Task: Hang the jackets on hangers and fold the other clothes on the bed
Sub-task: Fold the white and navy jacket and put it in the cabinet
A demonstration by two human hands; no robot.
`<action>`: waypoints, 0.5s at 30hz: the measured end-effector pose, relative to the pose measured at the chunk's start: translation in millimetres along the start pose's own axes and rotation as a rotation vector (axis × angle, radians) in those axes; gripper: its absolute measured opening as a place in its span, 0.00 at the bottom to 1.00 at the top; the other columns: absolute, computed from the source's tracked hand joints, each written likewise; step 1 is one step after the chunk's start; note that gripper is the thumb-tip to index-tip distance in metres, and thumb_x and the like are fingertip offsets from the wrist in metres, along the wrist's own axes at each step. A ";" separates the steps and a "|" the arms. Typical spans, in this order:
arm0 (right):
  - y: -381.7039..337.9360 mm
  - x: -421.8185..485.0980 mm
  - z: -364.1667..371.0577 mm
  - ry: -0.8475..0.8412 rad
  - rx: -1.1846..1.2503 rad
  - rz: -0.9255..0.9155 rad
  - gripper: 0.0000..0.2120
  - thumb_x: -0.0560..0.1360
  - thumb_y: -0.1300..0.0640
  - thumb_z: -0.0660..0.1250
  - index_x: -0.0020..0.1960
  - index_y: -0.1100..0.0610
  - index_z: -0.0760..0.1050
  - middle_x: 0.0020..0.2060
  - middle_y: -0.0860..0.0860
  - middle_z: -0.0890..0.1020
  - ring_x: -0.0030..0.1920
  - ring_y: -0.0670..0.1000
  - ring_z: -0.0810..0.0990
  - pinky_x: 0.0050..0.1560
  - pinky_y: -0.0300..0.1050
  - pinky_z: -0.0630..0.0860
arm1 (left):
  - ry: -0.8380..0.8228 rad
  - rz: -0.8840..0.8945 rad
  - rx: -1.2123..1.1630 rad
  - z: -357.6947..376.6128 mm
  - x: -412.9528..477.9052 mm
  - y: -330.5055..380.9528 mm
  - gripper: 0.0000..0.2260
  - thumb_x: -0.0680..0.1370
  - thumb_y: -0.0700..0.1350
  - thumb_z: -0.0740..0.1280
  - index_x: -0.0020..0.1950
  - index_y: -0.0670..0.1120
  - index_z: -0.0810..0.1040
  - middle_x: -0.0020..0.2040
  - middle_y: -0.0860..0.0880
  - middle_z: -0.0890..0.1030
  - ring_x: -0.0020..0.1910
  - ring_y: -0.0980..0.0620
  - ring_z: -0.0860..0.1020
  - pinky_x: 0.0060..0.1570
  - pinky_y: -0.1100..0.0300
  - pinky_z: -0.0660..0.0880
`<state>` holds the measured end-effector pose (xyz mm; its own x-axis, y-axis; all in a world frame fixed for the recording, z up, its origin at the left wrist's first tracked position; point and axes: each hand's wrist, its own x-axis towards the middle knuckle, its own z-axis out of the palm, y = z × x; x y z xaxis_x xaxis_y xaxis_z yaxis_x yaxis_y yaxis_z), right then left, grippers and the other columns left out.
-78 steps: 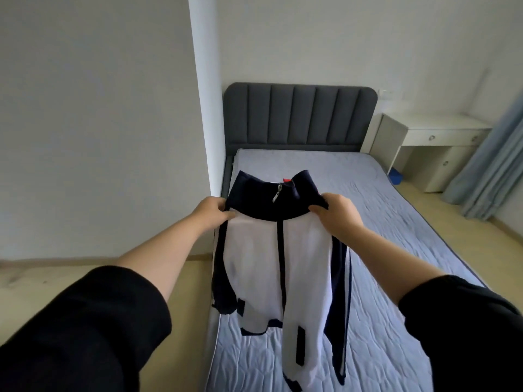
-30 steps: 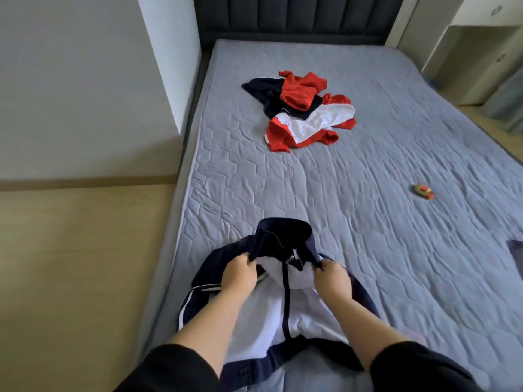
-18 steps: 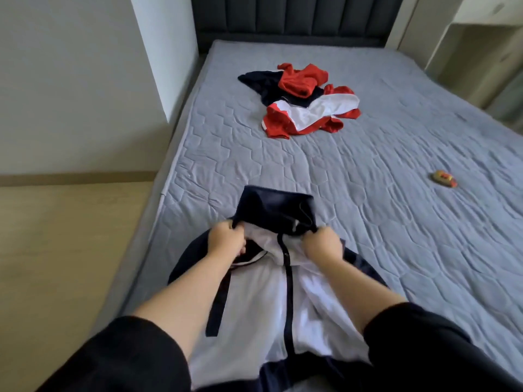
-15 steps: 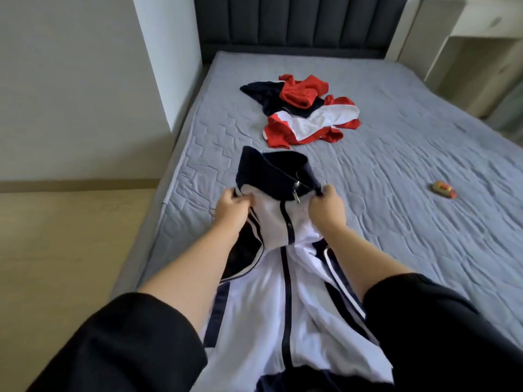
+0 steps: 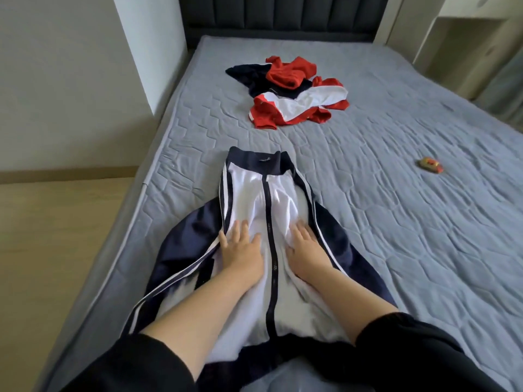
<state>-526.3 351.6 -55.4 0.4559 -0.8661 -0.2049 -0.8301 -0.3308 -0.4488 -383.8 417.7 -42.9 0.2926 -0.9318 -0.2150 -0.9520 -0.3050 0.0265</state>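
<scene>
The left grip (image 5: 240,250) lies flat on the white front of the track jacket (image 5: 254,193), palm down, fingers straight and a little spread, grasping nothing. The right grip (image 5: 307,251) presses the same way, released and flat, just across the dark zip (image 5: 268,222) that runs between the two. Both forearms are bare and come out of black sleeves (image 5: 135,363) at the bottom of the view.

The jacket lies front up on the bed (image 5: 396,222), near its left edge. Its zip is closed, its navy collar (image 5: 254,158) points toward the headboard, and its hem is nearest the person. Navy sleeves with white stripes spread out on either side of the white chest; the left one (image 5: 181,256) slants down toward the bed's edge. The white cloth is wrinkled above the fingers.

Farther up the bed, well apart from the jacket, a rumpled heap of red, white and navy clothes (image 5: 294,94) lies on the grey quilted cover. To the right, alone on the cover, sits a small red and yellow object (image 5: 430,164), too small to identify. Nothing lies between the grips and the jacket.

A dark grey padded headboard (image 5: 283,15) closes the far end. A white wall corner (image 5: 147,52) stands at the left over a pale wood floor (image 5: 56,236), and white furniture (image 5: 467,24) stands at the upper right.

A small mark inside the collar is too small to read.
</scene>
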 end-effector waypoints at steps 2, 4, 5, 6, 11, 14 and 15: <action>8.7 -12.6 -0.4 0.048 0.117 -0.013 0.26 0.79 0.58 0.56 0.76 0.59 0.57 0.75 0.55 0.59 0.75 0.55 0.58 0.73 0.44 0.56 | -0.005 -0.021 -0.045 5.2 -3.4 8.1 0.22 0.81 0.46 0.51 0.76 0.53 0.56 0.78 0.44 0.44 0.77 0.45 0.41 0.71 0.39 0.43; 15.4 -29.5 -3.9 0.060 0.164 -0.021 0.24 0.78 0.59 0.58 0.74 0.57 0.61 0.71 0.54 0.68 0.71 0.55 0.66 0.68 0.42 0.61 | -0.048 -0.026 -0.161 9.4 -9.0 20.6 0.22 0.81 0.46 0.51 0.76 0.52 0.57 0.79 0.44 0.45 0.77 0.46 0.43 0.72 0.43 0.49; 17.7 -39.2 -6.9 0.054 0.169 -0.013 0.23 0.78 0.60 0.58 0.73 0.56 0.64 0.67 0.54 0.73 0.67 0.55 0.71 0.65 0.41 0.64 | -0.068 -0.010 -0.223 10.2 -13.0 29.3 0.21 0.82 0.47 0.49 0.76 0.52 0.58 0.79 0.46 0.47 0.77 0.47 0.44 0.72 0.44 0.50; 20.0 -49.3 -10.6 0.053 0.185 0.000 0.21 0.77 0.59 0.59 0.70 0.55 0.68 0.62 0.53 0.78 0.62 0.55 0.75 0.60 0.42 0.68 | -0.072 0.017 -0.262 10.4 -16.8 39.9 0.20 0.83 0.49 0.48 0.75 0.51 0.60 0.78 0.47 0.50 0.77 0.47 0.46 0.72 0.44 0.52; 41.3 -99.7 -33.4 0.507 0.150 0.031 0.07 0.72 0.58 0.66 0.45 0.61 0.80 0.38 0.55 0.83 0.41 0.58 0.79 0.41 0.50 0.74 | -0.098 -0.008 -0.580 10.6 -34.3 90.2 0.19 0.78 0.42 0.56 0.70 0.47 0.65 0.69 0.48 0.67 0.70 0.46 0.63 0.70 0.46 0.60; 60.4 -112.5 -47.1 0.584 -0.085 0.188 0.14 0.71 0.55 0.69 0.55 0.59 0.76 0.50 0.55 0.78 0.52 0.57 0.75 0.45 0.49 0.72 | -0.062 0.015 -0.732 14.6 -43.0 115.7 0.25 0.75 0.43 0.59 0.73 0.47 0.62 0.70 0.47 0.66 0.67 0.45 0.67 0.67 0.49 0.66; 65.9 -114.8 -52.0 0.499 -0.169 0.273 0.18 0.71 0.53 0.69 0.58 0.58 0.72 0.53 0.55 0.75 0.54 0.57 0.73 0.46 0.48 0.71 | -0.045 0.041 -0.695 17.0 -47.9 124.1 0.27 0.76 0.44 0.59 0.75 0.48 0.58 0.72 0.48 0.63 0.69 0.45 0.65 0.67 0.49 0.65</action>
<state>-650.0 409.8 -16.2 0.0463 -0.9862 0.1591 -0.9544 -0.0907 -0.2844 -517.4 427.8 -45.9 0.2395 -0.9407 -0.2402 -0.6796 -0.3391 0.6505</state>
